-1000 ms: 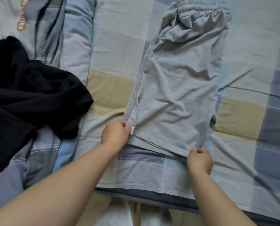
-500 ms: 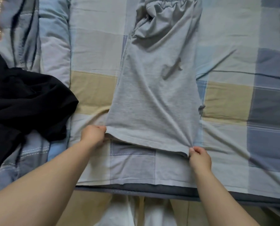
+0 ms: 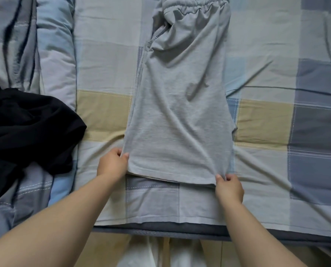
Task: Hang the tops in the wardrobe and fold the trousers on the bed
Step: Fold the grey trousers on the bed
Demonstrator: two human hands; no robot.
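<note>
We see one pair of light grey, soft jersey-knit trousers laid lengthwise on the bed, folded into a single long panel with the gathered elastic waistband at the far end and the stitched hem nearest us. The knit is matte and finely ribbed, with shallow diagonal creases running from both near corners towards the middle. Our left hand pinches the near left corner of the hem between thumb and curled fingers, and our right hand pinches the near right corner the same way; both hands hold only this cloth. The trousers rest on a crisp woven cotton sheet checked in large squares of pale blue, slate grey, white and tan, with lines of white stitching along some of the checks. To the left lies one crumpled black garment, smooth and faintly glossy, heaped in loose folds on a puffy, quilted blue-and-grey duvet. Along the near edge of the bed runs a dark grey band of mattress.
</note>
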